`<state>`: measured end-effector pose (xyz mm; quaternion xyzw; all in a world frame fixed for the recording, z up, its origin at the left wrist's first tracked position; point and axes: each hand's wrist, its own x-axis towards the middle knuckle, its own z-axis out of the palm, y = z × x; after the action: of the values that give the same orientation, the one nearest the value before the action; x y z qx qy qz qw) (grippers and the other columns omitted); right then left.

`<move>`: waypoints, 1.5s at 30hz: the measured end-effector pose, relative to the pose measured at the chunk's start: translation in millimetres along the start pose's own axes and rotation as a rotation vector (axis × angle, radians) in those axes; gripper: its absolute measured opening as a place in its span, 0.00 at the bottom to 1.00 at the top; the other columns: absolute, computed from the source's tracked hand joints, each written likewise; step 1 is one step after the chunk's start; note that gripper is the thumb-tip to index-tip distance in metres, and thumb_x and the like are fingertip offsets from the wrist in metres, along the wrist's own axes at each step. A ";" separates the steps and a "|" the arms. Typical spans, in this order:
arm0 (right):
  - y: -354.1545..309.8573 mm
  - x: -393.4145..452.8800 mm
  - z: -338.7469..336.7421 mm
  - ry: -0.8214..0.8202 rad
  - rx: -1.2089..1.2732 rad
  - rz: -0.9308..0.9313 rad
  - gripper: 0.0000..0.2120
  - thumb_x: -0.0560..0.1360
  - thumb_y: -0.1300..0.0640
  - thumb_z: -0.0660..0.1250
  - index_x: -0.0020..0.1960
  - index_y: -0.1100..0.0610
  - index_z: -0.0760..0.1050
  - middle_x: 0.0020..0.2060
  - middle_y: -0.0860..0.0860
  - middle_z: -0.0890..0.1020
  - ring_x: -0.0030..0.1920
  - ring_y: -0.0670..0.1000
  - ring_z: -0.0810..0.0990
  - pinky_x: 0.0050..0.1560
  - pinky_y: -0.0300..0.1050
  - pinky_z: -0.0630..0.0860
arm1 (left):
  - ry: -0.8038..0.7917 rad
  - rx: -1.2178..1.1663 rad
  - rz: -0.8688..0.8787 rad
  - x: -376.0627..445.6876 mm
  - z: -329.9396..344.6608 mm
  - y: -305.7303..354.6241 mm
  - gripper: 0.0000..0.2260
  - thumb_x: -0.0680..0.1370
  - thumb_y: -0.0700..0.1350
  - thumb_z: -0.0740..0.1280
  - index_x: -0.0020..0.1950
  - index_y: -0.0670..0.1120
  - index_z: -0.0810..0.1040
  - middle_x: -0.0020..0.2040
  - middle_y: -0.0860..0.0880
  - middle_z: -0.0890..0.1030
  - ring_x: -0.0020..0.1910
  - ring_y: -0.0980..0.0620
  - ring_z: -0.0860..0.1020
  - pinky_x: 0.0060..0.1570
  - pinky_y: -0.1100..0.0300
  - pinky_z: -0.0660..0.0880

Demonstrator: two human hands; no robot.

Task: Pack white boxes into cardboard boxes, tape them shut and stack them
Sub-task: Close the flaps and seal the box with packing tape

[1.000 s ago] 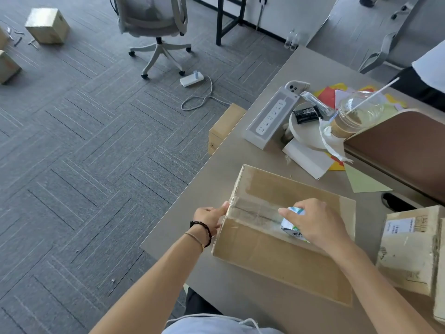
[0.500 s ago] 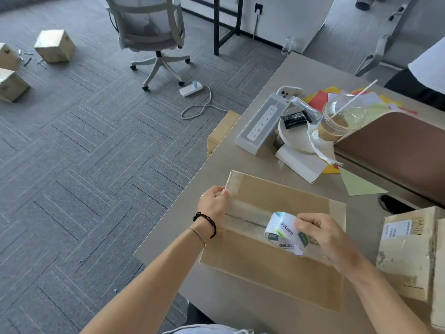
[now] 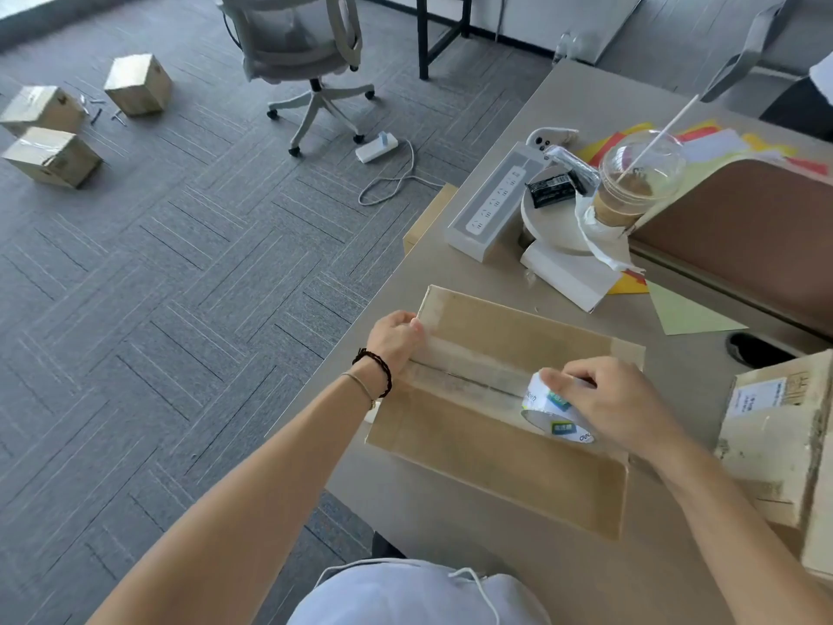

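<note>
A flat brown cardboard box (image 3: 491,448) lies closed on the grey table (image 3: 450,272) in front of me. Clear tape runs along its centre seam from the left edge. My left hand (image 3: 396,338) presses the tape end down over the box's left edge. My right hand (image 3: 617,406) grips a white tape roll (image 3: 556,410) with green labels, resting on the seam right of centre. Another taped cardboard box (image 3: 775,444) with a white label stands at the right edge of the table.
Beyond the box lie a white power strip box (image 3: 489,209), a white carton (image 3: 570,275), an iced coffee cup with straw (image 3: 631,187), coloured paper sheets and a brown curved panel (image 3: 748,232). Three cardboard boxes (image 3: 54,155) sit on the carpet at far left, near an office chair (image 3: 306,42).
My right hand has drawn the tape roll rightward along the seam, laying more tape. My left hand stays pressing the tape at the left edge. The view shifted slightly.
</note>
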<state>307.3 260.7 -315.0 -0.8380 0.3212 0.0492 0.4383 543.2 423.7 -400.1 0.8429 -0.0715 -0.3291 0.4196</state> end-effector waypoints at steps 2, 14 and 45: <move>11.3 -10.5 -10.0 -0.134 0.334 -0.022 0.28 0.79 0.38 0.64 0.32 0.56 0.59 0.31 0.51 0.61 0.34 0.51 0.60 0.37 0.47 0.56 | 0.005 -0.001 0.006 -2.7 1.4 1.5 0.11 0.81 0.42 0.61 0.56 0.42 0.81 0.48 0.45 0.81 0.46 0.46 0.76 0.41 0.59 0.70; 24.9 -23.1 -23.8 0.101 0.026 -0.076 0.17 0.80 0.55 0.67 0.33 0.57 0.78 0.25 0.51 0.72 0.29 0.46 0.69 0.31 0.41 0.63 | -0.015 -0.080 -0.084 -0.5 -1.7 -0.3 0.11 0.82 0.43 0.63 0.60 0.41 0.81 0.32 0.54 0.73 0.27 0.58 0.69 0.19 0.71 0.64; 60.5 -37.8 -43.1 0.172 -0.067 0.017 0.22 0.73 0.46 0.75 0.27 0.53 0.71 0.20 0.45 0.68 0.26 0.50 0.67 0.31 0.45 0.64 | 0.376 0.567 0.226 -23.0 58.8 4.7 0.20 0.83 0.53 0.48 0.76 0.59 0.54 0.62 0.45 0.74 0.59 0.42 0.74 0.56 0.46 0.68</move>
<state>233.7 221.6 -317.4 -0.8505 0.3632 -0.0085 0.3803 490.0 391.0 -410.5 0.9583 -0.1744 -0.0868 0.2089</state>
